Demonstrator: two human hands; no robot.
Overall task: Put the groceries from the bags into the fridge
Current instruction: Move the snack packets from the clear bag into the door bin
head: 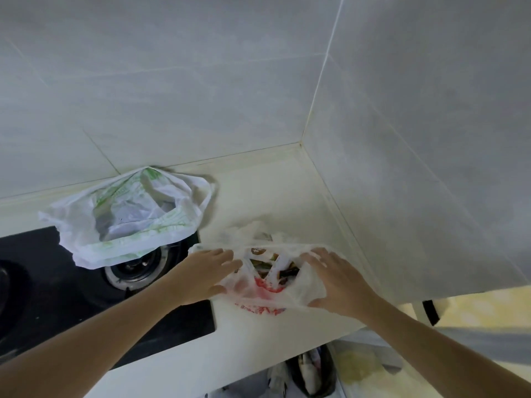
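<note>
A thin white plastic bag with red print [265, 294] lies on the pale counter [258, 191] near the wall corner. Its mouth gapes, and several packaged groceries [268, 261] show inside. My left hand [205, 275] rests against the bag's left side with fingers spread. My right hand [336, 278] presses on the bag's right side, fingers also spread over the plastic. A second white bag with green print [129, 214] lies slumped at the back left, partly over the stove. The fridge is out of view.
A black glass gas stove [71, 305] with a round burner [135, 268] fills the left of the counter. Tiled walls meet in a corner at the back right. Below the counter's front edge, a dark bin with rubbish [313, 372] stands on the floor.
</note>
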